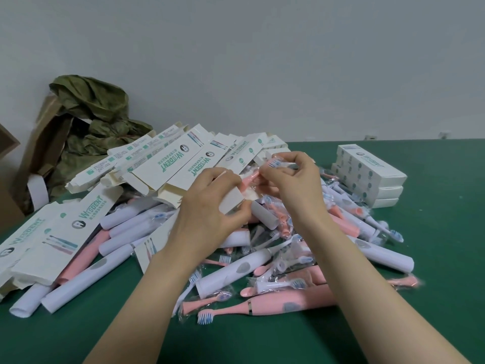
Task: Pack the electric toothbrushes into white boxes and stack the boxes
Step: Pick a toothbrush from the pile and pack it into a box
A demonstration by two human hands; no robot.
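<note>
My left hand [210, 206] grips the open end of a white box [232, 199] held above the pile. My right hand [294, 179] pinches a pink brush head in clear wrap [252, 178] at the box's mouth; the blue bristles show by my fingertips. Beneath both hands lies a heap of pink and white electric toothbrushes [262, 266] and wrapped brush heads. Several flat unfolded white boxes [173, 164] lie behind and to the left. A stack of three closed white boxes [367, 174] stands at the right.
A green table [433, 324] carries everything. A crumpled green bag and brown paper [86, 122] lean on the wall at the back left. A cardboard edge [8, 148] shows at the far left. More flat boxes [39, 240] lie at the left front.
</note>
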